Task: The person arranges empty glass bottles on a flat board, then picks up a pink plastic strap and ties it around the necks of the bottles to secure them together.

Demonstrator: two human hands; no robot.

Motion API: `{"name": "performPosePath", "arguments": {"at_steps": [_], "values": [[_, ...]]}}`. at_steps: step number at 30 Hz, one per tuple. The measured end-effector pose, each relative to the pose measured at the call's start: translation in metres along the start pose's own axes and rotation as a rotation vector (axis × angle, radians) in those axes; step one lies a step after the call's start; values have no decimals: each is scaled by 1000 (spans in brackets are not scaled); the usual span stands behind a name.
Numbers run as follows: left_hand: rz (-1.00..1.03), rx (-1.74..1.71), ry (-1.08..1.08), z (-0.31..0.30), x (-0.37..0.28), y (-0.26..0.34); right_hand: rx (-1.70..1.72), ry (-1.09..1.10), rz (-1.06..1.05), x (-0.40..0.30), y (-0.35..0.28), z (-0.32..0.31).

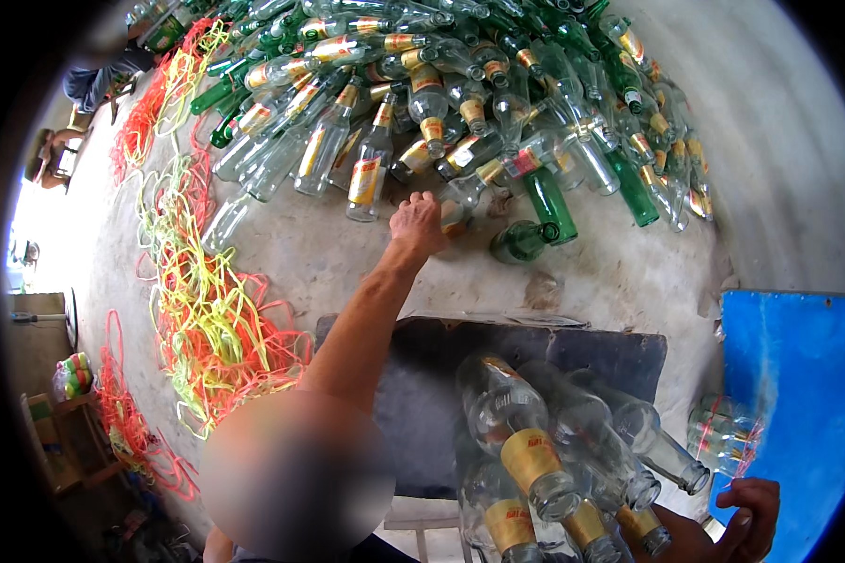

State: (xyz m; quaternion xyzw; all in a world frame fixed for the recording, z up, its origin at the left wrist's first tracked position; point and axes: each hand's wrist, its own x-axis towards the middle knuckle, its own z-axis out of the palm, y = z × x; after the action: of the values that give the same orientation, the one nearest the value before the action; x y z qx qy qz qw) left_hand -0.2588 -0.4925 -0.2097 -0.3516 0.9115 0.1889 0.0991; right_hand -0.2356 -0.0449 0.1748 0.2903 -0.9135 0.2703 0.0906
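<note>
My left hand [418, 219] reaches out to the near edge of a large bottle heap, fingers curled and knuckles up. Right beside it lies a clear glass bottle [462, 198] with a gold neck label. Whether the fingers grip that bottle is hidden. At the lower right, my right hand [722, 524] is beside the necks of several stacked clear bottles [531, 450], its fingers bent and apart with nothing visible between them. Those bottles lie on their sides, necks towards me, above a dark mat [422, 401]. A green glass bottle [524, 241] rests on the floor right of my left hand.
Clear and green bottles [366, 169] are heaped along the wall. Tangled red and yellow plastic strapping [211, 317] covers the floor at left. A blue panel [796, 394] is at right, beside a tied bottle bundle [722, 433]. A seated person [102, 77] is partly visible upper left.
</note>
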Motion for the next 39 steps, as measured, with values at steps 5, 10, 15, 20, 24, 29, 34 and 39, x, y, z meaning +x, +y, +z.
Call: {"name": "performPosePath", "arguments": {"at_steps": [5, 10, 15, 20, 24, 29, 34, 39], "values": [[75, 143, 39, -13, -19, -22, 51, -23, -15, -2, -2, -6], [161, 233, 87, -44, -46, -40, 36, -63, -90, -3, -5, -20], [171, 243, 146, -85, -80, -58, 68, -101, -82, -28, 12, -33], [262, 91, 277, -133, -111, -74, 129, 0, -86, -39, 11, -46], [460, 15, 524, -173, -144, -106, 151, 62, -72, -42, -7, -49], [433, -161, 452, -269, -241, -36, 336, 192, -56, -59, 4, -60], [418, -427, 394, -318, -360, 24, 626, 250, -150, -66, 7, -66], [588, -412, 329, -333, -477, 110, 766, 173, -238, -66, -10, -106]]}}
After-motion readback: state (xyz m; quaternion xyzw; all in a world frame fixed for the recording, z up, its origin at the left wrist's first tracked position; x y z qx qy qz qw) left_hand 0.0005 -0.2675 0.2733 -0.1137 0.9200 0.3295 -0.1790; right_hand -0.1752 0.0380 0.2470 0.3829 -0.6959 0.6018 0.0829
